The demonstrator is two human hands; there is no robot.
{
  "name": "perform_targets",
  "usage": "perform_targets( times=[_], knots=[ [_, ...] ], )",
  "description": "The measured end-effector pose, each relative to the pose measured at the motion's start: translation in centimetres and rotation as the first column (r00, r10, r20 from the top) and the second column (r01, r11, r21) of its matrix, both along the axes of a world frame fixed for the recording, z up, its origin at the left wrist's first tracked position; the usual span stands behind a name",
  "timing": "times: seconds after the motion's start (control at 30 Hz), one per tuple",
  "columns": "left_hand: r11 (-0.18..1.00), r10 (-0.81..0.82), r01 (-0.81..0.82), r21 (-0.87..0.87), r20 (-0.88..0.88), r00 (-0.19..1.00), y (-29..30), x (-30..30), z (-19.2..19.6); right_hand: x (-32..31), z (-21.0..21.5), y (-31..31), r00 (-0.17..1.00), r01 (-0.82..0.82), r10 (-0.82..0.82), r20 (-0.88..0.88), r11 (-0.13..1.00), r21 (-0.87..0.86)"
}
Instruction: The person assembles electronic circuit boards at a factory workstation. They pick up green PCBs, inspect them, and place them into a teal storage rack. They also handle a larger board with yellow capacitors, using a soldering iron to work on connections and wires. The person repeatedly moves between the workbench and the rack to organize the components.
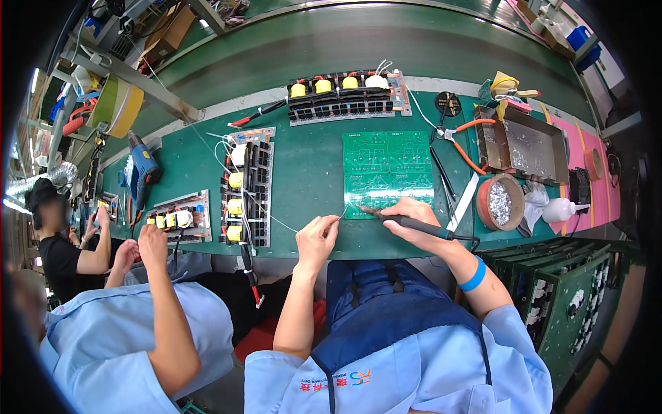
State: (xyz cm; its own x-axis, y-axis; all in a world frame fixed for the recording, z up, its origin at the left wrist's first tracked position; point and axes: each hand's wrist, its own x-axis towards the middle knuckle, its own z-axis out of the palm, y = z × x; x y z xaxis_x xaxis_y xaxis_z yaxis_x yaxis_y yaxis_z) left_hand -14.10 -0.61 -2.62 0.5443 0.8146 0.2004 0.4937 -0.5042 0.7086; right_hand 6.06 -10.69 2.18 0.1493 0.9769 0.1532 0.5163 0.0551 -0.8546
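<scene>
The left hand (318, 238) is pinching thin wire (344, 212) and the right hand's fingers are gripping the iron (426, 228) over the board (387, 172), lying toward the bench's (310, 159) near edge, where a slipping tip, if hot, could be scorching board or left hand.

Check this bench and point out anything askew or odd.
One thing stands out: the black cable at the wired board just left of the green board droops over the front edge of the bench, its red end dangling, where it might snag. The green board shows no clear damage.
</scene>
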Motion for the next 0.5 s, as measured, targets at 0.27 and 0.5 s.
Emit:
perform_targets(
  times=[0.27, 0.5],
  knots=[
    [0.999, 0.024, -0.023, -0.046, 0.022, 0.999, 0.3, 0.3, 0.2, -0.5, -0.7, -0.2, 0.986, -0.113, 0.097, 0.136, 0.986, 0.122],
    [0.999, 0.029, -0.028, -0.034, 0.026, 0.999, 0.7, 0.4, 0.3, -0.9, -0.5, -0.8, 0.974, -0.089, 0.045, 0.22, 0.976, 0.197]
  ],
)
